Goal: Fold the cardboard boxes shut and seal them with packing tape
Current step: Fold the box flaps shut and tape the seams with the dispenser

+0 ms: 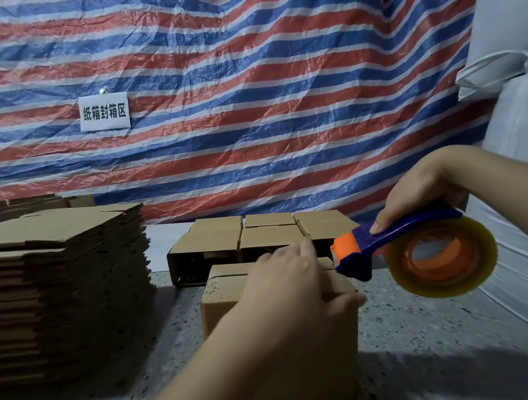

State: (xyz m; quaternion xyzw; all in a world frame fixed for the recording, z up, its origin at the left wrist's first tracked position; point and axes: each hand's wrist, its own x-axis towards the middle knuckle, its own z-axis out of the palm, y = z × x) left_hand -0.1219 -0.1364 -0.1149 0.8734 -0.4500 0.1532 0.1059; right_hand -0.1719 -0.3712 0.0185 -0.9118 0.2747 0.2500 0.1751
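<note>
We are at the taping step: our left hand (292, 281) presses flat on the folded box (233, 296) on the surface (432, 328); our right hand (418, 193) grips the tape dispenser (401, 247), which next must meet the seam.

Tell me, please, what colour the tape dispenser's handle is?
Dark blue, with an orange cutter head; the head view shows the tape dispenser clearly.

We see a small brown cardboard box (220, 297) at centre frame, upright, top flaps folded shut. At 3 o'clock hangs a blue-and-orange tape dispenser (387, 240) carrying a clear tape roll (441, 254). At 12 o'clock lie three boxes (260, 237) (open ends facing us).
</note>
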